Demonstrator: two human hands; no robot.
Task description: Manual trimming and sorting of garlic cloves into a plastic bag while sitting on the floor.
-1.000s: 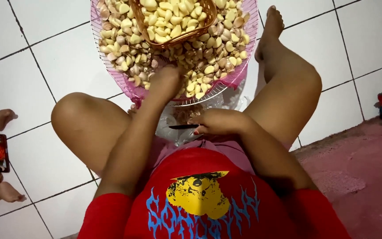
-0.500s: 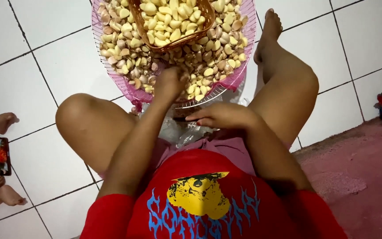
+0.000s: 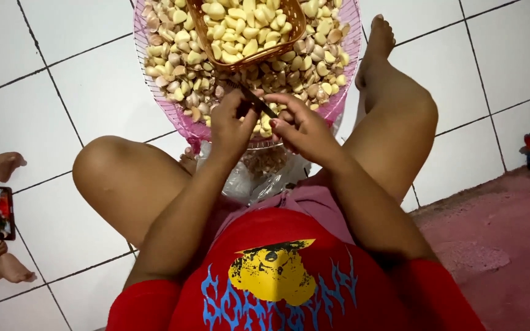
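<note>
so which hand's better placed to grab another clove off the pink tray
Left, probably. The left hand sits right at the pink tray's near edge, over the cloves. The right hand seems to have a grip on the small knife, so it is less free.

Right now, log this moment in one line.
left hand: garlic clove, partly hidden | right hand: small knife | pink tray: unpeeled cloves | brown basket: peeled cloves

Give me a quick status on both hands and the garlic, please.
Left hand pinching a clove. Right hand holding small knife against it. Both over pink tray of garlic; nothing in the way.
</note>
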